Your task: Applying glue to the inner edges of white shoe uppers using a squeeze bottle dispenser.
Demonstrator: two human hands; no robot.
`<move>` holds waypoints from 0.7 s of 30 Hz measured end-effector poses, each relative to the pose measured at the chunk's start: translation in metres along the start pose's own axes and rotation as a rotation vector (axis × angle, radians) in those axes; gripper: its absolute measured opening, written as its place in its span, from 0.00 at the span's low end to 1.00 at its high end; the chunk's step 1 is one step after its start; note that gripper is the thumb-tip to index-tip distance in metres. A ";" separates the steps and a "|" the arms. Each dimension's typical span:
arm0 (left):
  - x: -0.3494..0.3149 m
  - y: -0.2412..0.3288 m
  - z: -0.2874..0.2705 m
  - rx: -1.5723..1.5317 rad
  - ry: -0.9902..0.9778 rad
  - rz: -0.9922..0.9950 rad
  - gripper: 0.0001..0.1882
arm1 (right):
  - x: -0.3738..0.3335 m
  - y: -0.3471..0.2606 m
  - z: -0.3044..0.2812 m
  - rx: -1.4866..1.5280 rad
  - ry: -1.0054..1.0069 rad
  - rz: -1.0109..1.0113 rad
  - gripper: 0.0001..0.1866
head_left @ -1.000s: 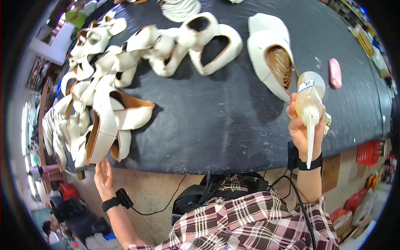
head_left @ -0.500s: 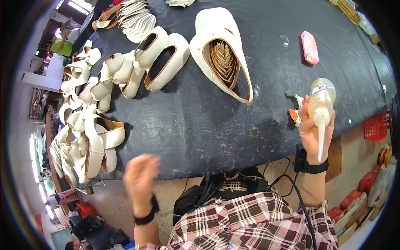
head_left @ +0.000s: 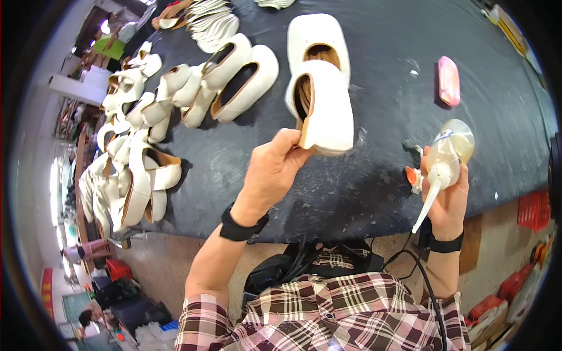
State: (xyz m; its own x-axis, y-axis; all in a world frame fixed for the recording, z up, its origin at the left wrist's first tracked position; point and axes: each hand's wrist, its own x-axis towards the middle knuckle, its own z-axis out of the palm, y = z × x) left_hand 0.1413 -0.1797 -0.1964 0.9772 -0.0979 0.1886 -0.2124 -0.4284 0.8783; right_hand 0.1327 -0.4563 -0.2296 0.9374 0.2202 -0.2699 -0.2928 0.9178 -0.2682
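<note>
My left hand (head_left: 274, 167) pinches the back edge of a white shoe upper (head_left: 331, 111) with a tan lining, lifting it at an angle. Behind it lies a stack of nested white uppers (head_left: 319, 32), partly covered by the raised one. My right hand (head_left: 448, 202) is wrapped round a translucent squeeze bottle (head_left: 455, 142) with pale contents. The bottle's long white nozzle (head_left: 427, 205) points down and to the left, apart from the upper. Just left of the bottle, a small orange and white object (head_left: 414, 176) rests on the dark table (head_left: 374, 205).
Many white uppers (head_left: 249, 88) spread over the table's left side, some heaped (head_left: 137, 181) near its edge. A pink oblong object (head_left: 449, 81) lies at the right. At the far left, another person's hand (head_left: 171, 10) is beside stacked white pieces (head_left: 213, 26). A red basket (head_left: 533, 212) stands beyond the right edge.
My left hand has moved right and forward from above the near table edge and taken hold of a white upper, raising its back end. The bottle's nozzle has swung left.
</note>
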 end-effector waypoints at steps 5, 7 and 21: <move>-0.027 0.040 -0.030 -0.098 0.117 0.114 0.09 | 0.007 0.006 0.027 -0.215 -0.157 -0.051 0.23; -0.044 0.039 -0.036 -0.124 0.134 0.117 0.10 | 0.010 0.019 0.042 -0.367 -0.034 -0.155 0.22; -0.095 0.033 -0.050 -0.691 0.226 -0.251 0.11 | 0.035 0.105 0.124 -0.562 -0.353 -0.364 0.18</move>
State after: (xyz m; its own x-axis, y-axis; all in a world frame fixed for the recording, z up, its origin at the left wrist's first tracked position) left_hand 0.0413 -0.1394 -0.1633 0.9887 0.1460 -0.0329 -0.0050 0.2520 0.9677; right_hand 0.1577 -0.3111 -0.1529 0.9703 0.1151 0.2129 0.0834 0.6667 -0.7406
